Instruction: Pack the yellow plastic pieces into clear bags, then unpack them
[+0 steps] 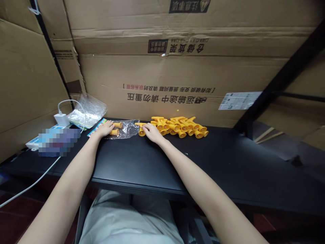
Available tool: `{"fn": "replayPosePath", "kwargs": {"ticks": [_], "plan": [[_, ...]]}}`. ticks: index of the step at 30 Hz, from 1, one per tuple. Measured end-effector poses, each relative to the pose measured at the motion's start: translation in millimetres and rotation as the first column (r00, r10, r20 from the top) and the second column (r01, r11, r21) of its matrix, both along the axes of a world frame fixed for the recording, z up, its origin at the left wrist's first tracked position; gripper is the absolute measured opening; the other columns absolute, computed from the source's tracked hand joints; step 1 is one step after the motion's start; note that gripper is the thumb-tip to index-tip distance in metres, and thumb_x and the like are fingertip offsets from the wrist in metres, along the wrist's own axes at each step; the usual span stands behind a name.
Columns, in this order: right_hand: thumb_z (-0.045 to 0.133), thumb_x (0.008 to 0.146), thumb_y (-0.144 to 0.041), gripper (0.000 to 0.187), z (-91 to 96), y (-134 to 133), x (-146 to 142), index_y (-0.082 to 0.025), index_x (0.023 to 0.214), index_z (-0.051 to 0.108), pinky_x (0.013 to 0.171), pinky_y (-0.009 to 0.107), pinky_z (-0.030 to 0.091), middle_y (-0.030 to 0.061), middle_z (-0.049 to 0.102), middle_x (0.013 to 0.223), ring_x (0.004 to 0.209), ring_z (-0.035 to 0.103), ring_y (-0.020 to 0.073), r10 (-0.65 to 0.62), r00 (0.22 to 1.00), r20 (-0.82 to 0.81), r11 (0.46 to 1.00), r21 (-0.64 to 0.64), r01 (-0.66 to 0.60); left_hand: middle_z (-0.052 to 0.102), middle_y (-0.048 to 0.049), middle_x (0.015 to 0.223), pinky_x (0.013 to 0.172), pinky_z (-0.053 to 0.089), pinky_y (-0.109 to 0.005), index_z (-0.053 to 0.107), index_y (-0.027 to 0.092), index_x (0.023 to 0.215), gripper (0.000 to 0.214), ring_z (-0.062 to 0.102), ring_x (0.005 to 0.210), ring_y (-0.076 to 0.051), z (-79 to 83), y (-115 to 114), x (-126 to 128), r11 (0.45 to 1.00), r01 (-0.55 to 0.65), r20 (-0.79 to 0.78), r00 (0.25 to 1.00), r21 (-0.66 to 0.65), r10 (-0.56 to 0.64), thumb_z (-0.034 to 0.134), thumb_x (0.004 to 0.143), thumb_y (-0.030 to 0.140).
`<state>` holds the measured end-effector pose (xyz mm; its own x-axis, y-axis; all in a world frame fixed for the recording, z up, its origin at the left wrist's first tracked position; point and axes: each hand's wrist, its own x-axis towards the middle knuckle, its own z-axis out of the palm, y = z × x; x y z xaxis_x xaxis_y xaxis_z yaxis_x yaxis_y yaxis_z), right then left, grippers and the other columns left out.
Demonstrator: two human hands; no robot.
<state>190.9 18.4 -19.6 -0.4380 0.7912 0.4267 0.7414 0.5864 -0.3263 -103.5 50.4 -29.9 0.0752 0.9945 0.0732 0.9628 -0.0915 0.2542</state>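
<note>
Near the back of the black table, my left hand [105, 129] rests across a clear plastic bag [129, 129] with a colourful header card [94, 130]. Its fingers lie stretched over the bag. Two yellow toy horns [114, 132] show at the fingertips, seemingly inside the bag. My right hand [153, 133] is closed around a yellow toy horn [141, 132] by the bag's right end; the fingers partly hide it. Just to the right, several more yellow toy horns [181, 127] lie in a heap, their flared ends facing me.
A cardboard wall [162, 74] stands behind the black table [137, 162]. To the left are clear plastic packaging [90, 110], a white charger [61, 119] with a cable, a power strip [33, 144] and a blurred-out item [59, 142]. A dark metal post [279, 74] slants at the right.
</note>
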Motion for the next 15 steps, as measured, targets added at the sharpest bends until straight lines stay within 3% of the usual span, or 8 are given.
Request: {"fn": "replayPosePath", "kwargs": {"ticks": [6, 11, 15], "plan": [[0.038, 0.078, 0.000, 0.057, -6.7, -3.5, -4.7, -0.026, 0.125, 0.055, 0.096, 0.047, 0.032, 0.0070, 0.050, 0.139, 0.117, 0.051, 0.0245, 0.041, 0.991, 0.129, 0.999, -0.028, -0.038, 0.027, -0.0079, 0.152, 0.116, 0.014, -0.033, 0.036, 0.013, 0.143, 0.061, 0.019, 0.142, -0.018, -1.9, 1.7, -1.5, 1.000, -0.009, 0.000, 1.000, 0.008, 0.009, 0.023, 0.091, 0.041], [0.040, 0.077, -0.001, 0.046, -8.6, -2.3, -6.4, -0.023, 0.115, 0.055, 0.094, 0.046, 0.031, 0.0079, 0.060, 0.125, 0.112, 0.053, 0.0237, 0.071, 0.995, 0.074, 0.996, -0.062, -0.066, 0.025, -0.0075, 0.153, 0.116, 0.013, -0.035, 0.034, 0.013, 0.144, 0.060, 0.017, 0.143, -0.018, 1.2, -1.3, 0.9, 1.000, -0.007, -0.004, 1.000, -0.015, 0.007, 0.022, 0.091, 0.040], [0.042, 0.070, 0.002, 0.049, -7.8, -1.1, -4.6, -0.019, 0.113, 0.052, 0.092, 0.039, 0.033, 0.0084, 0.063, 0.116, 0.102, 0.057, 0.0213, 0.065, 0.997, -0.029, 0.997, -0.033, -0.066, 0.023, -0.0073, 0.154, 0.116, 0.012, -0.035, 0.031, 0.012, 0.145, 0.061, 0.015, 0.143, -0.018, 4.2, -4.5, 3.1, 1.000, -0.016, -0.019, 1.000, -0.026, 0.015, 0.020, 0.092, 0.039]]}}
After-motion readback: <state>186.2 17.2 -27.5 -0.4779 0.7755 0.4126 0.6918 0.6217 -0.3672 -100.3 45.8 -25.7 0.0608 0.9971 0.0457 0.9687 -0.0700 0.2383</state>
